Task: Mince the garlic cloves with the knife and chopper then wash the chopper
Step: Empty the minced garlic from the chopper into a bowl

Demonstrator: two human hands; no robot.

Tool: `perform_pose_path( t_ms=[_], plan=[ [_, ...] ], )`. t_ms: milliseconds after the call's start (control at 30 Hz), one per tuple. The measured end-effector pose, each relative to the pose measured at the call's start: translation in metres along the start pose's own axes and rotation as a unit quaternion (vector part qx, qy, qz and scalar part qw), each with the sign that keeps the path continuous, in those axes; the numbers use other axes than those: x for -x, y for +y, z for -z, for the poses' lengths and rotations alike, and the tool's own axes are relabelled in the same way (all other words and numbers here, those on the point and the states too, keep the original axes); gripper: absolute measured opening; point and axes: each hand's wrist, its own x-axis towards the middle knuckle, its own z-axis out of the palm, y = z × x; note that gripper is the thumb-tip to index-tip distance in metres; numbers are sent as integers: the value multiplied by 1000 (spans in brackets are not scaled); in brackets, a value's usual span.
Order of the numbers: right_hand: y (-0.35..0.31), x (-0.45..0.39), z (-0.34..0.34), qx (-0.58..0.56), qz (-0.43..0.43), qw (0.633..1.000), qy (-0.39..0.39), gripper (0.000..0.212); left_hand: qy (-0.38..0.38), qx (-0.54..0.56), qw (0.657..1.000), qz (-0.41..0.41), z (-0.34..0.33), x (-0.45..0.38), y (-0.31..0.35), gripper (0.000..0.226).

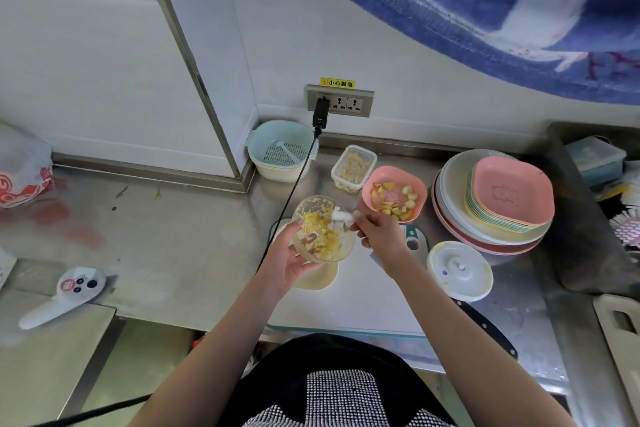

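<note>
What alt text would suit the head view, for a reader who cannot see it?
Over a steel counter, the left hand holds a tilted clear chopper bowl of minced garlic while the right hand grips its white blade piece. The chopper lid lies to the right, near a pink bowl of garlic pieces.

Bare forearms; black top (332,357) with white-dotted checks.

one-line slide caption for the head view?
Left hand holds the chopper bowl of minced garlic while right hand pulls out the blade.
</note>
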Motion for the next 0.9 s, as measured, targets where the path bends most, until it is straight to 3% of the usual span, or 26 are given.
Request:
perform_pose_path(
  t_ms=[67,200,333,400,467,567,700,800,900],
  plan=[
    [0,-1,0,48,54,997,3,13,1,8,1000,2,-1,0,2,22],
    [0,0,0,40,65,997,-4,8,6,39,999,15,-1,-4,4,22],
    [-5,4,7,-97,51,993,30,6,17,35,999,12,2,-5,8,34],
    [-1,5,20,19,81,991,104,8,37,36,999,-4,4,-6,12,40],
    [10,8,32,203,121,962,134,9,58,43,997,-18,7,-8,18,45],
    [36,8,30,388,144,909,39,22,73,45,996,-24,11,-11,22,53],
    [52,7,15,584,134,799,-48,23,81,45,996,-20,10,-11,23,53],
    [52,2,9,577,114,804,-89,20,69,48,996,-25,9,-12,24,51],
    [45,0,11,524,90,840,-110,24,59,45,997,-29,5,-16,24,52]
  ],
)
